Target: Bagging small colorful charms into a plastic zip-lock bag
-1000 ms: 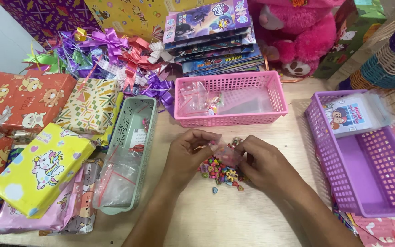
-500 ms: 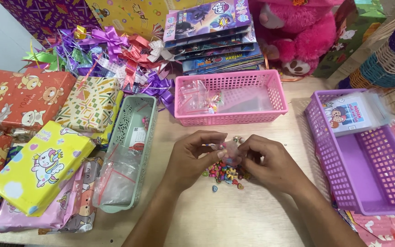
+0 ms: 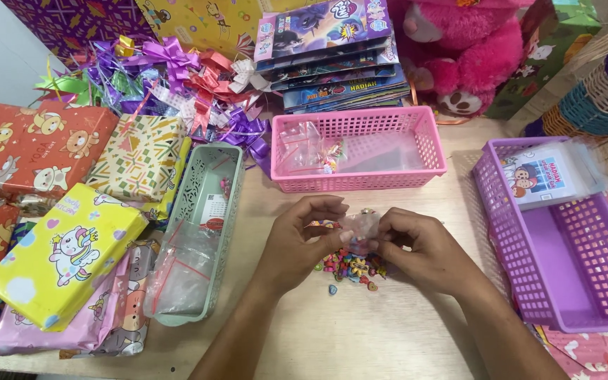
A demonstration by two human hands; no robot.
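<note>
my left hand (image 3: 297,243) and right hand (image 3: 416,246) both pinch small clear bag (image 3: 360,226), same grip as before; bag lifted slightly over bead pile (image 3: 352,267) on surface (image 3: 360,331).

1 pink basket (image 3: 360,181), 1 purple basket (image 3: 585,281), 1 green tray (image 3: 230,184), 1 plush toy (image 3: 459,49)

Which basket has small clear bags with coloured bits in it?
The pink basket behind the hands; the purple basket holds a printed packet, the green tray empty bags.
</note>
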